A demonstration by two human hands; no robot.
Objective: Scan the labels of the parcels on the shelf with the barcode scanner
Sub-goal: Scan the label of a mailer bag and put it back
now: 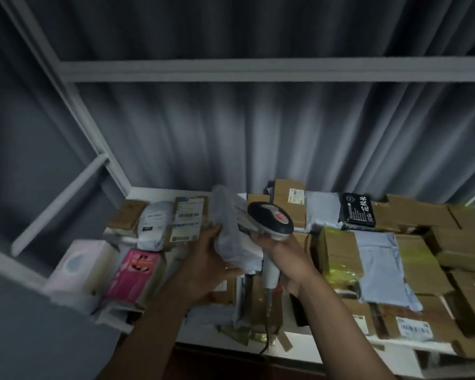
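You are gripping the soft grey plastic mailer above the shelf in your left hand, your right hand wrapping the white-handled, black-headed barcode scanner against it; judging by this, you are mid-scan, needing its label squared to the head.

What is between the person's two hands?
In the head view, a grey plastic parcel sits between them: the left hand holds it, while the right hand grips the barcode scanner beside it.
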